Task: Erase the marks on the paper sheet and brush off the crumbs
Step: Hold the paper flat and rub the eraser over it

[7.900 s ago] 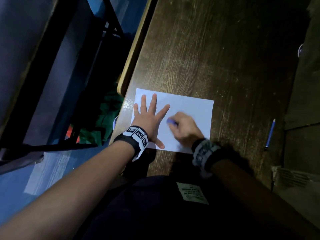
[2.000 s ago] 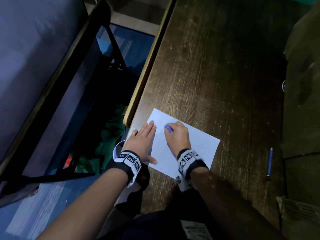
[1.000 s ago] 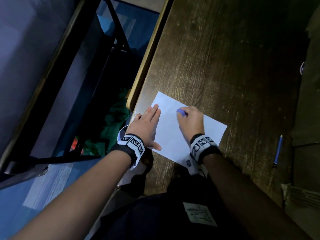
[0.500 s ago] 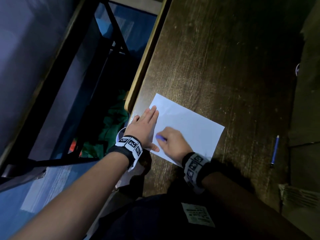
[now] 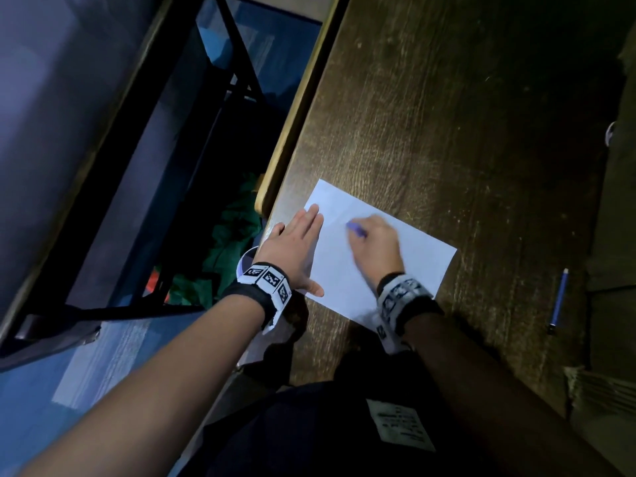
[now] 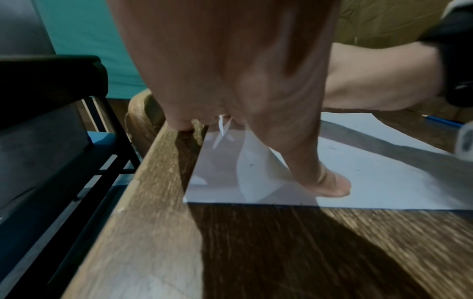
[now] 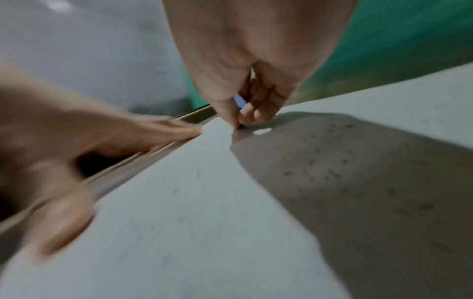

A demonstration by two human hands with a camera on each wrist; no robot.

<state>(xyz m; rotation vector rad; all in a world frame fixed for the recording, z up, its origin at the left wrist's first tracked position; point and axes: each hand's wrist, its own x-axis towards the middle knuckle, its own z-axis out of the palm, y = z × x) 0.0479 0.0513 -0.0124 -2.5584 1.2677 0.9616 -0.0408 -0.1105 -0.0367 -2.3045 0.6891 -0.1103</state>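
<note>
A white paper sheet [image 5: 416, 259] lies on the dark wooden table [image 5: 447, 115], near its left edge. My left hand [image 5: 296, 249] lies flat with straight fingers on the sheet's left side and holds it down; in the left wrist view its thumb presses the paper sheet [image 6: 371, 176]. My right hand [image 5: 375, 246] pinches a small blue eraser [image 5: 354, 228] against the sheet's upper middle. In the right wrist view the eraser [image 7: 240, 102] shows between thumb and fingers, and dark crumbs [image 7: 330, 174] lie scattered over the paper sheet [image 7: 194, 212].
A blue pen [image 5: 558, 301] lies on the table to the right of the sheet. The table's rounded left edge [image 5: 296, 122] runs just beside my left hand. A dark chair frame [image 5: 144, 208] and green cloth [image 5: 237, 232] are on the floor to the left.
My right hand with the eraser has moved from the sheet's near left part up toward its upper middle. The left hand has stayed flat on the sheet.
</note>
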